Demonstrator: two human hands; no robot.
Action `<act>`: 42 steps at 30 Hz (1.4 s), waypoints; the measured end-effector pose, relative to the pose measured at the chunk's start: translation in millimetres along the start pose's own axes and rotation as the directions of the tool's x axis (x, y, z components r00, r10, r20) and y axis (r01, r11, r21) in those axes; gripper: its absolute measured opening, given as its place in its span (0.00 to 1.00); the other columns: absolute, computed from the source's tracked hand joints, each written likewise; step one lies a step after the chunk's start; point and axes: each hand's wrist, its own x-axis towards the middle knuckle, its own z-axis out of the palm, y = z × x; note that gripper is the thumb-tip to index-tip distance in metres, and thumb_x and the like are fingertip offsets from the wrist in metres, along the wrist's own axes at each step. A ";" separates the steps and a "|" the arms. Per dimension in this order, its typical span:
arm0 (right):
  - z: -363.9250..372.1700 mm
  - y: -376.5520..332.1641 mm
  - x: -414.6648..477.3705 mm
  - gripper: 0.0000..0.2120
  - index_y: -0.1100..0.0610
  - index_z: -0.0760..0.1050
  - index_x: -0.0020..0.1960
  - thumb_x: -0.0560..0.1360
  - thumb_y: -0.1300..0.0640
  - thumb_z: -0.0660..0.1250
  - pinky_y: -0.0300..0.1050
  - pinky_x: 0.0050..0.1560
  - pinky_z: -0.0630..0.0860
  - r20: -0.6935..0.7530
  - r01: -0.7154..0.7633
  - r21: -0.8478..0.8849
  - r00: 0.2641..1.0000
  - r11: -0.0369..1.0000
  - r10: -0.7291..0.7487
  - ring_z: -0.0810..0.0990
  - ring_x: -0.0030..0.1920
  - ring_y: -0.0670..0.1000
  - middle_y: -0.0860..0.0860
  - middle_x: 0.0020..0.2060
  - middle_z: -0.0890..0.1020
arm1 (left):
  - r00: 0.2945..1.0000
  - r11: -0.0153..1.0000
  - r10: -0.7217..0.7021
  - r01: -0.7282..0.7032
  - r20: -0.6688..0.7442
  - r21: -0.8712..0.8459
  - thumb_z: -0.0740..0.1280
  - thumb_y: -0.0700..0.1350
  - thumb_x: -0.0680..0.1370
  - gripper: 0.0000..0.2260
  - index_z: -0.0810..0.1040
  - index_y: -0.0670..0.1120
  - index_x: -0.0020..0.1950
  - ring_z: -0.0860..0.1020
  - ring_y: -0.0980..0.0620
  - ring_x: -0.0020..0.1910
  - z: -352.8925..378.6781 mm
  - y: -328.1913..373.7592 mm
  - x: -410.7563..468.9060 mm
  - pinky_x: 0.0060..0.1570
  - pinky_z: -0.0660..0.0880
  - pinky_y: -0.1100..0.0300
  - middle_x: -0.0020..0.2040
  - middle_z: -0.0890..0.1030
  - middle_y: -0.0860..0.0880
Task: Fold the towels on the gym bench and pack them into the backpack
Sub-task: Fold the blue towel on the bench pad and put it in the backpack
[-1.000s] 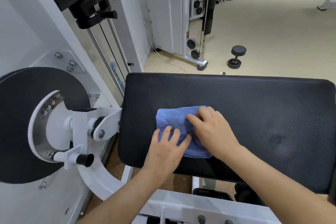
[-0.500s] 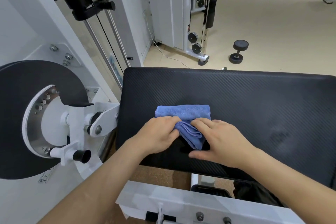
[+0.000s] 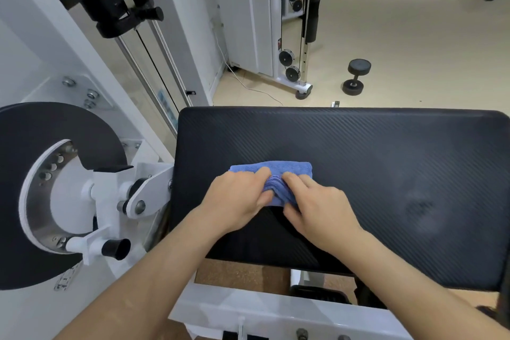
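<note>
Both forearms are reaching in from the near edge. Left hand (image 3: 239, 196) is curling over the near-left part of the blue towel (image 3: 287, 169), thumb and fingers pinching the bunched folds. Right hand (image 3: 317, 203) is gripping the same bunch from the right, fingers on top, thumb low against the counter (image 3: 386, 174).

The towel is looking soft and terry-textured, folded into a small thick bundle, layered edges showing between the two hands. It is lying left of centre on the black ribbed counter pad, long axis running left to right.

No legible writing anywhere; a panel on the machine at top left is too blurred to read.

Farther off, a black dumbbell (image 3: 356, 77) is sitting on the beige floor.
</note>
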 end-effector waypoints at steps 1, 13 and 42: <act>-4.0 5.1 3.6 0.15 0.52 0.75 0.52 0.70 0.47 0.59 0.46 0.29 0.73 0.050 -0.049 0.089 0.998 0.995 0.045 0.78 0.32 0.55 0.48 0.37 0.79 | 1.000 0.997 0.001 0.000 0.009 -0.075 0.59 0.57 0.79 0.10 0.68 0.50 0.50 0.74 0.49 0.40 -1.1 -4.6 -0.1 0.39 0.70 0.54 0.43 0.77 0.54; -20.4 33.8 33.4 0.08 0.47 0.76 0.47 0.70 0.56 0.70 0.46 0.37 0.78 0.287 -0.418 0.666 0.908 0.618 0.305 0.81 0.35 0.52 0.52 0.33 0.83 | 0.851 0.570 -0.524 0.328 -0.026 -0.753 0.75 0.51 0.70 0.13 0.78 0.55 0.52 0.81 0.58 0.44 11.1 -25.1 4.7 0.47 0.79 0.57 0.43 0.82 0.56; -97.3 -62.7 -52.8 0.08 0.59 0.81 0.40 0.72 0.58 0.64 0.42 0.29 0.74 0.715 -0.597 0.647 0.691 -0.474 0.107 0.79 0.31 0.50 0.55 0.34 0.81 | 0.775 -0.590 -0.379 0.218 0.505 -0.777 0.67 0.48 0.77 0.10 0.81 0.44 0.54 0.82 0.49 0.39 -31.4 40.4 -109.1 0.40 0.76 0.57 0.45 0.85 0.46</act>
